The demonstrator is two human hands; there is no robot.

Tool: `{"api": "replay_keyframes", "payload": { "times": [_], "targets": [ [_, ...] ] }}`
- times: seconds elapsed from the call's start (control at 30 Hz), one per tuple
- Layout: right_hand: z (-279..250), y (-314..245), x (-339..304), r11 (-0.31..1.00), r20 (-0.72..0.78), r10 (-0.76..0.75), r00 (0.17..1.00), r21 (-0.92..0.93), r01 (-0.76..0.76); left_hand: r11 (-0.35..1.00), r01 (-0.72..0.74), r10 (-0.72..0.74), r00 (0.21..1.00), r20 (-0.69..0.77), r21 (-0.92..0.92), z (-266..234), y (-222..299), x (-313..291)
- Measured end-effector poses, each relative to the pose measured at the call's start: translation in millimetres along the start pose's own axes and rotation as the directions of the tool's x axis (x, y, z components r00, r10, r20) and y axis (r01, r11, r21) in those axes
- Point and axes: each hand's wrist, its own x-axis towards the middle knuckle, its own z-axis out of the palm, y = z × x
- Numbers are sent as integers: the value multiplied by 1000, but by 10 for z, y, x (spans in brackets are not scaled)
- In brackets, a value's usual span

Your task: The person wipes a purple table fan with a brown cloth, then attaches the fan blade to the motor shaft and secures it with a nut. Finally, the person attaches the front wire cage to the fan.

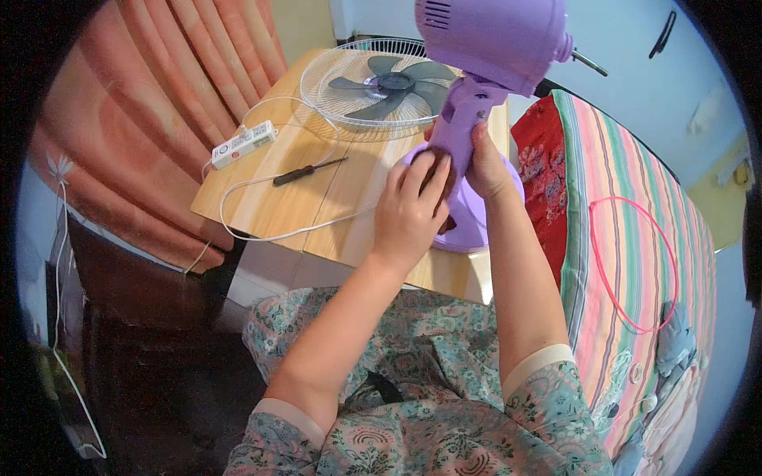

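A purple table fan stands near the right side of the wooden table, its motor housing at the top with a bare metal shaft pointing right. My right hand is wrapped round the fan's neck from the right. Against the neck's near left side, my left hand presses a dark brown cloth, mostly hidden under the fingers. Below both hands the round purple base rests on the tabletop, partly covered by them.
A fan grille with grey blades lies at the back of the wooden table. Left of it are a white power strip, a screwdriver and a looping white cord. A striped bed stands to the right.
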Motion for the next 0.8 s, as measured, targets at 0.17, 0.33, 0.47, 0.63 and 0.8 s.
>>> {"api": "replay_keyframes", "payload": {
  "times": [0.17,0.33,0.47,0.63,0.8],
  "targets": [
    [-13,-21,18,991,-66,36,997,-128,-44,998,33,-27,994,106,-57,3,-45,-157],
    [-6,22,44,998,-240,37,970,-49,-51,1000,-9,9,1000,9,10,-87,3,266],
    [-7,41,70,997,-92,-40,995,-71,33,996,93,-94,989,113,13,47,-101,-152],
    [-48,37,64,995,-72,-23,997,-100,16,974,175,-150,974,168,-146,-3,-128,-133],
    [159,-56,15,997,-307,68,949,63,-51,984,103,-106,994,-7,-142,-23,129,258]
  ]
}}
